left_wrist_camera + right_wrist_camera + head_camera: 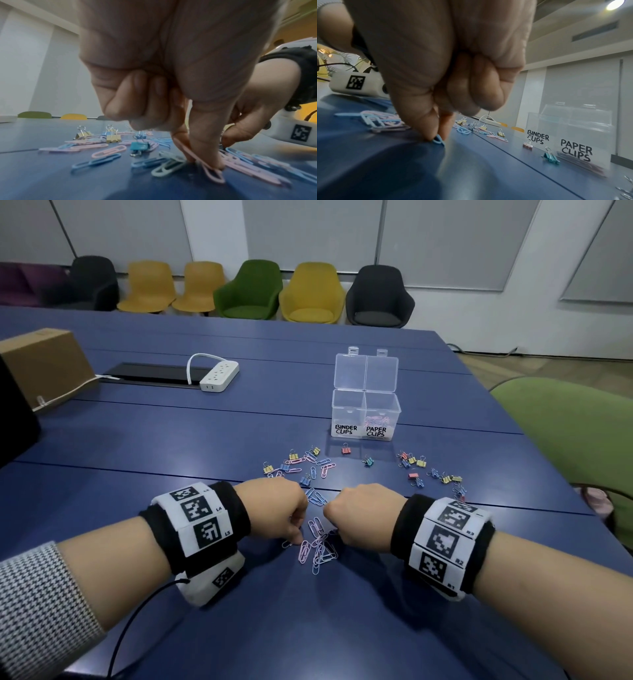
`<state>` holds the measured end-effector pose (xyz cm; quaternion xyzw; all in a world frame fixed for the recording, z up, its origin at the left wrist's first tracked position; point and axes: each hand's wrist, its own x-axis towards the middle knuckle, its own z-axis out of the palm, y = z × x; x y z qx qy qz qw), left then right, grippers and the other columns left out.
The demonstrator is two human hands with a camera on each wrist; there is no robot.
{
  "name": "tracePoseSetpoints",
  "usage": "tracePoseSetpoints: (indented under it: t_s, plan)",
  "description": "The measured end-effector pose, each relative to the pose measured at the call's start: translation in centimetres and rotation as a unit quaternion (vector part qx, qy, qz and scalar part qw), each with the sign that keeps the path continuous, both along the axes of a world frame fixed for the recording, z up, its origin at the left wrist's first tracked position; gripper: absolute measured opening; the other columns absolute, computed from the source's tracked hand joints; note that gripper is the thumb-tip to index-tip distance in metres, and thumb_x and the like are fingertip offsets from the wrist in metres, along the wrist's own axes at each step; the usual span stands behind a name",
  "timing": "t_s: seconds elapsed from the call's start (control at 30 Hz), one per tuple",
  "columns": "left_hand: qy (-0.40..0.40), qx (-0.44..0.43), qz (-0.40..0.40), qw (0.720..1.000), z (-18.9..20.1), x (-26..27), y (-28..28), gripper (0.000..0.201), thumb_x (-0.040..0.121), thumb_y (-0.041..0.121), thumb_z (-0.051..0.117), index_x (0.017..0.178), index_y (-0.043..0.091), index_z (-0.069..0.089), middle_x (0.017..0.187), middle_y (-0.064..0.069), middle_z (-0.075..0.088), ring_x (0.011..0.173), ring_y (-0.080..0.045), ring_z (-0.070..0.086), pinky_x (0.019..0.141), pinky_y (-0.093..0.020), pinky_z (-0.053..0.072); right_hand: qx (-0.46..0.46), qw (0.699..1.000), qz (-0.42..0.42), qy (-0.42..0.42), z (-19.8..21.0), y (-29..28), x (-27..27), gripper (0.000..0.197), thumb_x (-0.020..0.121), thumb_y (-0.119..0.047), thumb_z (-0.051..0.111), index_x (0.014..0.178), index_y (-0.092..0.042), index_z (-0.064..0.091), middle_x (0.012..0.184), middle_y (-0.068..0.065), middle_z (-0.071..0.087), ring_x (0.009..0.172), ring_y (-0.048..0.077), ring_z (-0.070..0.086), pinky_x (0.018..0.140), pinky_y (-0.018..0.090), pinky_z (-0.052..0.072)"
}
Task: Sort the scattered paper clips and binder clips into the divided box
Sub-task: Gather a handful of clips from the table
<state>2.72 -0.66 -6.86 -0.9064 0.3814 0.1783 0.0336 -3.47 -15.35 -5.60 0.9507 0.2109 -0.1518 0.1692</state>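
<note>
Your left hand is down on the blue worktop with its outer fingers curled in, and in the left wrist view its thumb and forefinger pinch a pink paper clip whose lower end touches the surface. Your right hand sits just beside it, knuckles up, and the right wrist view shows its thumb and forefinger nipping a blue paper clip against the worktop while the other fingers are folded into the palm. Between and just in front of your two hands lies a small heap of pink and blue paper clips, several overlapping. Farther out, more paper clips are mixed with yellow and blue binder clips in a loose cluster, a red binder clip and a teal binder clip lie singly near the box, and another scatter of coloured binder clips spreads to the right. Beyond them stands the clear divided box with its lids tipped up and back; its left compartment is labelled BINDER CLIPS, and its right compartment, labelled PAPER CLIPS, already holds some pinkish clips. Both of your wrists carry black bands with white marker tags. Well away on the left of the worktop are a white power strip and a cardboard box, and a row of yellow, green and dark chairs stands along the far wall.
</note>
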Motion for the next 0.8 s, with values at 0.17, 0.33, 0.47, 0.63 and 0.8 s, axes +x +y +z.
tracePoseSetpoints:
  t_s: [0.17,0.33,0.47,0.63,0.8]
  plan:
    - [0.014,0.008,-0.006,1.0,-0.3,-0.2,0.1,0.02,0.088,0.032,0.06,0.09,0.013,0.067,0.091,-0.004,0.069,0.075,-0.018,0.051,0.068,-0.024,0.041,-0.023,1.0,-0.005,-0.006,0.1,0.3,-0.4,0.019,0.091,-0.009,0.045,0.103,-0.005,0.059,0.109,0.015,0.064,0.095,0.035,0.064,0.065,0.031,0.039]
    - [0.025,-0.007,0.0,1.0,-0.3,-0.1,0.4,0.018,0.087,0.028,0.057,0.082,0.013,0.065,0.081,-0.006,0.066,0.07,-0.019,0.05,0.065,-0.023,0.039,-0.034,0.999,-0.019,-0.013,-0.1,0.5,-0.5,0.019,0.092,-0.012,0.047,0.103,-0.006,0.06,0.11,0.012,0.064,0.098,0.034,0.064,0.066,0.031,0.039]
    - [0.062,-0.049,0.036,0.996,0.0,0.6,0.9,0.017,0.085,0.023,0.054,0.071,0.016,0.061,0.07,-0.003,0.06,0.065,-0.018,0.047,0.063,-0.026,0.042,-0.026,0.998,-0.049,-0.006,0.0,0.4,-0.3,0.02,0.091,-0.014,0.047,0.103,-0.006,0.061,0.11,0.012,0.064,0.098,0.032,0.064,0.067,0.03,0.04]
    - [0.194,-0.227,0.175,0.938,0.8,1.8,2.3,0.02,0.084,0.024,0.057,0.075,0.007,0.059,0.063,0.0,0.05,0.052,-0.014,0.039,0.053,-0.024,0.037,0.22,0.945,-0.225,0.087,0.2,-2.1,0.9,0.011,0.087,-0.019,0.05,0.08,-0.014,0.058,0.078,0.009,0.059,0.064,0.024,0.051,0.056,0.025,0.039]
    - [0.492,-0.533,0.372,0.579,1.1,2.1,3.5,0.018,0.082,0.009,0.039,0.064,0.013,0.04,0.062,-0.003,0.038,0.047,-0.014,0.037,0.043,-0.022,0.034,0.757,0.454,-0.382,0.275,0.6,-4.8,0.9,0.023,0.08,-0.005,0.04,0.059,-0.015,0.041,0.055,-0.003,0.024,0.042,0.008,0.02,0.041,0.017,0.018]
